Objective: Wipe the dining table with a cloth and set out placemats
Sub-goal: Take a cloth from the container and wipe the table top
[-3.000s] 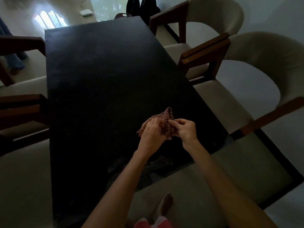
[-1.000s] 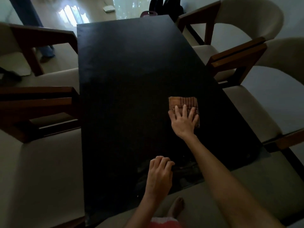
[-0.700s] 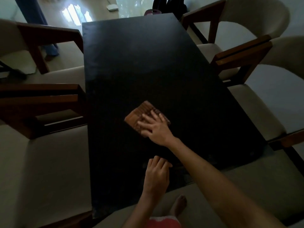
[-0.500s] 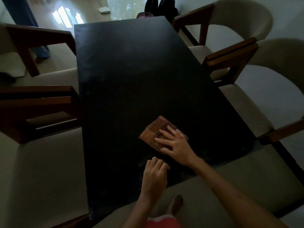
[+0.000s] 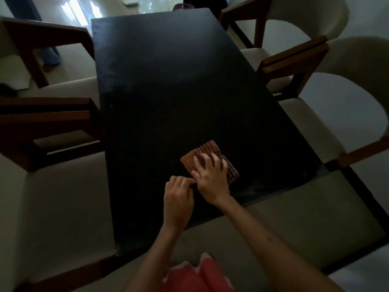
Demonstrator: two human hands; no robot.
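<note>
A long black dining table (image 5: 168, 91) runs away from me. A folded brown checked cloth (image 5: 207, 151) lies flat on its near right part. My right hand (image 5: 211, 179) presses down on the cloth with fingers spread, covering its near half. My left hand (image 5: 179, 199) rests on the tabletop just left of the right hand, its fingers curled and touching the table, holding nothing. No placemats are in view.
Cream cushioned chairs with wooden arms flank the table: two on the left (image 5: 48, 121), two on the right (image 5: 294, 60). A cushioned seat (image 5: 294, 228) sits at the near end. A person's blue trouser leg (image 5: 48, 53) stands at the far left.
My right hand has slid the cloth from the right side leftward, then back toward me and to the right. My left hand has stayed on the near tabletop.
</note>
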